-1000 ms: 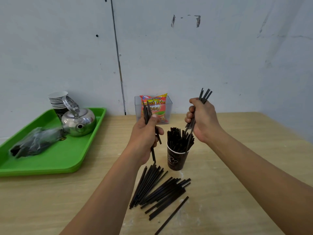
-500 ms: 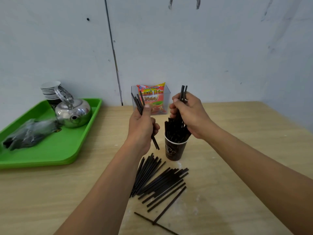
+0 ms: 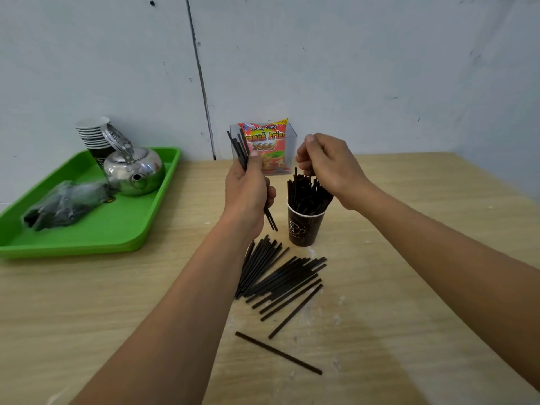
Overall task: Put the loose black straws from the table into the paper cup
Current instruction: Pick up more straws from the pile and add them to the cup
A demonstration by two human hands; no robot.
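Black straws (image 3: 238,144) stand gripped in our raised left hand (image 3: 248,188); our right hand (image 3: 330,165) curls over the filled paper cup (image 3: 304,229), and we cannot tell if it holds any. Loose straws (image 3: 277,276) lie on the worktop (image 3: 87,317), nearer us.

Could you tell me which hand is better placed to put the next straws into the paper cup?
Probably the left hand: it grips a bundle of straws beside the paper cup; the right hand hovers over it.
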